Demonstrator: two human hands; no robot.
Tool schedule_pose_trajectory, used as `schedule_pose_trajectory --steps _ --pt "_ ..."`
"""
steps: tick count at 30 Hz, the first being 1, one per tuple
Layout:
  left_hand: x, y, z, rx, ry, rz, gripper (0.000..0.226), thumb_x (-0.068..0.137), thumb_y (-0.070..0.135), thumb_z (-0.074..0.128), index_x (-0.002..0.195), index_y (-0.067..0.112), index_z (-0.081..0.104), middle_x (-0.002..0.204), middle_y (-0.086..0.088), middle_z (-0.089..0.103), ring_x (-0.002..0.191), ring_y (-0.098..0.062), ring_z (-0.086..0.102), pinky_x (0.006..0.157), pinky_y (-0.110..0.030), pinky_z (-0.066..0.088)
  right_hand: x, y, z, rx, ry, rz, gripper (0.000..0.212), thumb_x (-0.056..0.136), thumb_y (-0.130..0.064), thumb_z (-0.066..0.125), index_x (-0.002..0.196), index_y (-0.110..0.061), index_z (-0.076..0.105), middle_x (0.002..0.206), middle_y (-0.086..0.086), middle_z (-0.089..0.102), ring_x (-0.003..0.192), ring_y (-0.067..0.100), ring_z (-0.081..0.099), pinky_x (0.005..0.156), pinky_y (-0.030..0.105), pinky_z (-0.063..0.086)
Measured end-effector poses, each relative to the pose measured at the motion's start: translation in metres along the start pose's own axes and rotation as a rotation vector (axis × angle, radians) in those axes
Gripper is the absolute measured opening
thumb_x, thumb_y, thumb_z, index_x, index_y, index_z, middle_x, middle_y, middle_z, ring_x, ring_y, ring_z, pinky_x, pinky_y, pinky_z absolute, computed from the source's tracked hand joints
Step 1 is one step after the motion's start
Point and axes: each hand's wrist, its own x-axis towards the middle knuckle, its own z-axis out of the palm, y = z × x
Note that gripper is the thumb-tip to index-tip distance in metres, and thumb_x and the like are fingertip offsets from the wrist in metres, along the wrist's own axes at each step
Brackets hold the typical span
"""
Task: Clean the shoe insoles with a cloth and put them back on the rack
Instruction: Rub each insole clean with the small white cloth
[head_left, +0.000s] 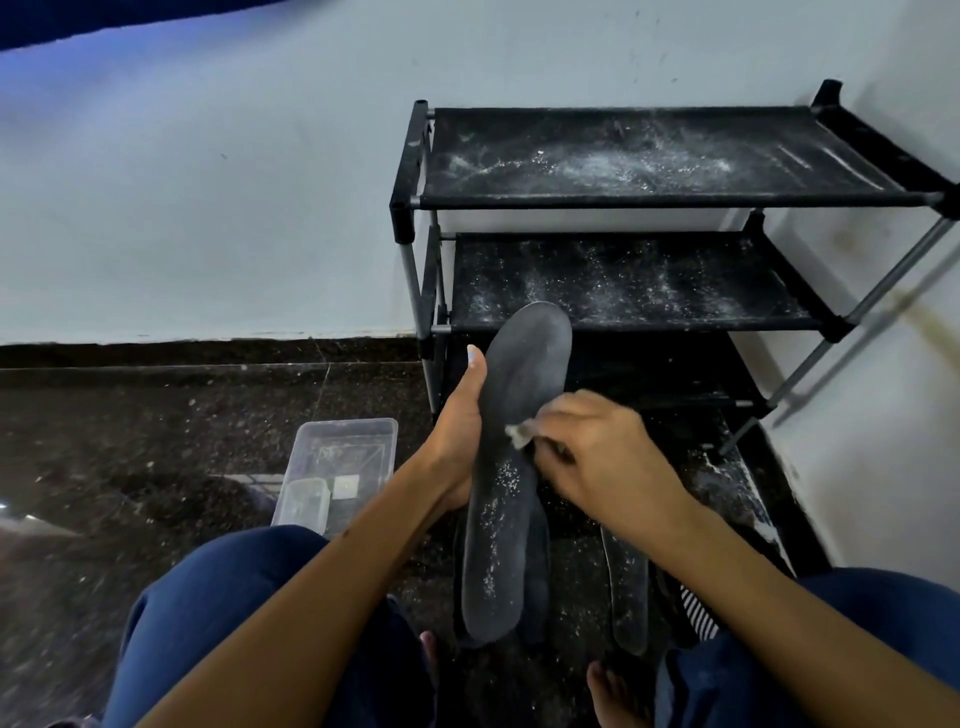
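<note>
Knees in blue trousers (223, 597) nearest the lens. Left hand (457, 436) grasping dark insole (511, 467), upright, powder-flecked on its lower half. Right hand (602, 457) pinching pale cloth (519, 432) against insole's middle. Second insole (626, 592) flat on floor (156, 426). Dusty black rack (623, 218) behind; clear tub (337, 467) left.

Beyond the hands, the rack (649, 202) blocks the way; its dusty shelves lie open, floor (156, 441) leftward open too.
</note>
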Motion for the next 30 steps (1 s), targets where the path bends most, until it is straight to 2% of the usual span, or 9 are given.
schedule_pose_trajectory --steps 3,6,9,13,18,21,24,26,30 --pt "0.0 0.002 0.0 -0.015 -0.003 -0.007 0.076 0.096 0.06 0.021 0.088 0.008 0.076 0.092 -0.018 0.065 0.086 -0.026 0.058 0.075 -0.034 0.048 0.002 -0.001 -0.003 0.075 -0.022 -0.024 0.016 0.078 -0.011 0.061 0.086 -0.008 0.074 0.078 0.001 0.066 0.07 0.016 0.061 0.063 0.032 0.055" --pt "-0.005 0.002 0.002 -0.087 -0.086 -0.08 0.065 0.096 0.056 0.025 0.107 0.005 0.064 0.089 -0.017 0.071 0.075 -0.028 0.069 0.068 -0.044 0.057 0.007 0.006 -0.009 0.102 0.245 0.082 0.014 0.081 -0.005 0.064 0.092 -0.004 0.073 0.084 0.006 0.067 0.075 0.018 0.062 0.068 0.031 0.054" --pt "-0.009 -0.001 0.004 -0.126 -0.183 -0.129 0.069 0.094 0.062 0.027 0.12 0.007 0.059 0.103 -0.02 0.068 0.085 -0.034 0.068 0.077 -0.052 0.053 0.012 0.009 -0.008 0.034 0.336 0.131 0.012 0.083 -0.004 0.065 0.093 -0.001 0.072 0.086 0.007 0.066 0.078 0.018 0.062 0.071 0.032 0.053" --pt "-0.006 -0.002 0.005 -0.11 -0.153 -0.124 0.074 0.092 0.065 0.025 0.113 0.005 0.063 0.096 -0.017 0.069 0.086 -0.028 0.067 0.077 -0.04 0.055 0.009 0.003 -0.002 0.1 0.242 0.026 0.016 0.081 -0.004 0.067 0.096 -0.005 0.072 0.089 0.004 0.067 0.081 0.016 0.063 0.074 0.029 0.053" --pt "-0.005 0.001 0.001 -0.109 -0.124 -0.098 0.079 0.094 0.064 0.02 0.123 0.0 0.057 0.121 -0.023 0.062 0.114 -0.031 0.06 0.1 -0.038 0.045 0.001 -0.009 0.008 0.25 0.029 -0.057 0.017 0.078 -0.004 0.068 0.092 -0.012 0.074 0.087 -0.001 0.069 0.079 0.013 0.062 0.073 0.028 0.052" --pt "-0.004 0.001 -0.002 -0.085 -0.112 -0.075 0.076 0.094 0.063 0.022 0.12 0.002 0.059 0.115 -0.024 0.063 0.104 -0.03 0.063 0.091 -0.035 0.051 0.0 -0.009 0.004 0.307 -0.008 -0.085 0.017 0.076 -0.005 0.07 0.089 -0.014 0.076 0.082 -0.002 0.069 0.074 0.01 0.063 0.067 0.032 0.053" --pt "-0.006 0.003 0.002 -0.06 -0.145 -0.105 0.074 0.093 0.063 0.026 0.102 0.0 0.065 0.095 -0.022 0.062 0.085 -0.03 0.062 0.076 -0.038 0.054 0.008 -0.002 -0.007 0.244 0.222 -0.05 0.017 0.079 -0.001 0.069 0.094 -0.01 0.074 0.083 0.004 0.067 0.071 0.014 0.06 0.068 0.028 0.051" --pt "-0.009 0.002 0.007 -0.098 -0.22 -0.162 0.07 0.094 0.061 0.028 0.106 0.002 0.063 0.094 -0.019 0.066 0.084 -0.03 0.065 0.075 -0.045 0.055 0.014 0.001 -0.01 0.152 0.359 0.006 0.016 0.079 0.0 0.069 0.094 -0.004 0.073 0.086 0.007 0.067 0.077 0.017 0.063 0.073 0.026 0.052" --pt "-0.005 -0.003 0.004 -0.096 -0.18 -0.165 0.065 0.096 0.057 0.029 0.101 0.004 0.066 0.087 -0.016 0.068 0.082 -0.025 0.066 0.076 -0.035 0.055 0.01 0.002 0.0 0.115 0.202 -0.066 0.017 0.077 -0.002 0.068 0.094 -0.004 0.073 0.089 0.005 0.068 0.079 0.017 0.062 0.074 0.027 0.051"
